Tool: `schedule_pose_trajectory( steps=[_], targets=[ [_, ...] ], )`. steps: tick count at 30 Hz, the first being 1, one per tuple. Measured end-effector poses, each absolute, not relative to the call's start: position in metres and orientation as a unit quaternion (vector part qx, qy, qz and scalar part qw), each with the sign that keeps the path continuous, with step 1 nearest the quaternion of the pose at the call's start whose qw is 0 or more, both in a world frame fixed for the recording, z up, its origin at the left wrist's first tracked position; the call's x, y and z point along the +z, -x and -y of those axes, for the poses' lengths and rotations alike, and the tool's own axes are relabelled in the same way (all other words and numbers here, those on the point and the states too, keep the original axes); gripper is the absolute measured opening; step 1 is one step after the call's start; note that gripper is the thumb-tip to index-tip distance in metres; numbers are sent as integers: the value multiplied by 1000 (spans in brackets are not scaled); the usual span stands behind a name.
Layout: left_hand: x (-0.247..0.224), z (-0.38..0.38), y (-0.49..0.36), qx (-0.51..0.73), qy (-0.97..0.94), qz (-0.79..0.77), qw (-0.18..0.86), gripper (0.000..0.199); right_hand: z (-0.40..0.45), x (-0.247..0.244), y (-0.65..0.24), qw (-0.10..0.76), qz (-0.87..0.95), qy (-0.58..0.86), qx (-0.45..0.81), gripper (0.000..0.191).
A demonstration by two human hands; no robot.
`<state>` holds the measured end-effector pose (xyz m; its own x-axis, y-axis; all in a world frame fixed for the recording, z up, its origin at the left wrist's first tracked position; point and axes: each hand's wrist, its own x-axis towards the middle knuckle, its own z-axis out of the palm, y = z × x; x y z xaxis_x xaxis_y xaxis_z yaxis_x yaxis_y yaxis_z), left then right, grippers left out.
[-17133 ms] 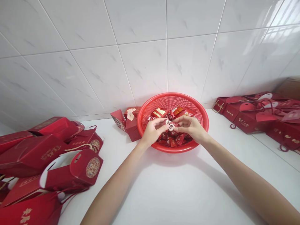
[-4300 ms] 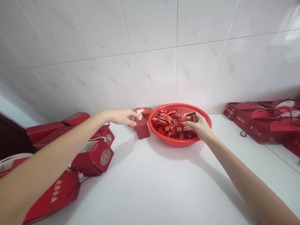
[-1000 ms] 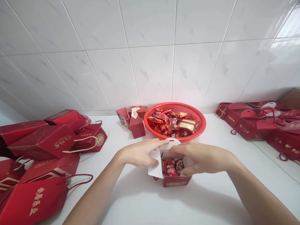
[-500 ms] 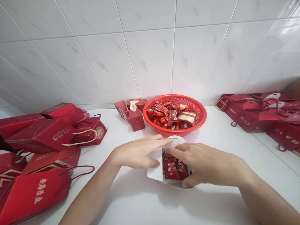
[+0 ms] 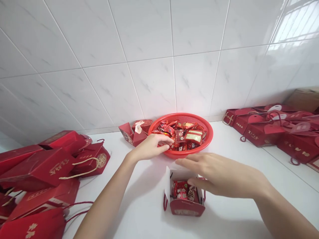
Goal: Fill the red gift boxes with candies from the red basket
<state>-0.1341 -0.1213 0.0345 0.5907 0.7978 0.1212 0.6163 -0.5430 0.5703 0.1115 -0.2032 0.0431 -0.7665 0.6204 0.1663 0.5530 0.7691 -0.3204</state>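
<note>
My left hand reaches over the left rim of a red plastic basket, its fingertips at the wrapped candies inside. The fingers are loosely bent and apart, and I see nothing held. In front of the basket stands an open red gift box with a white inside and dark red cords. Red candy packets lie in it. Over the box's right side hovers my right hand, fingers stretched out, thumb above the packets, holding nothing. It hides the box's far right part.
Several red gift boxes are piled at the left, some with cord handles. Closed boxes stand in rows at the right, a brown carton behind them. An open folded box is left of the basket, near the tiled wall.
My left hand has left the box and moved forward to the basket. My right hand has lifted off the box, which now shows its front and cords. The view has tilted up.
</note>
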Motion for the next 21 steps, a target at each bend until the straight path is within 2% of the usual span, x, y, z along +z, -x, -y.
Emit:
schedule_pose_trajectory(
  steps=[5, 10, 15, 21],
  targets=[
    [16, 67, 111, 44, -884, -434, 165, 40, 190, 49, -134, 132, 910, 383, 94, 35],
    [-4, 46, 97, 21, -874, -448, 186, 26, 171, 52, -146, 146, 895, 410, 101, 41],
    [-12, 47, 100, 108, -863, -426, 251, 9, 149, 49, -148, 165, 884, 413, 143, 34],
    [-13, 51, 104, 317, -763, -417, 377, 20, 112, 21, -132, 254, 839, 428, 221, 25]
  ],
)
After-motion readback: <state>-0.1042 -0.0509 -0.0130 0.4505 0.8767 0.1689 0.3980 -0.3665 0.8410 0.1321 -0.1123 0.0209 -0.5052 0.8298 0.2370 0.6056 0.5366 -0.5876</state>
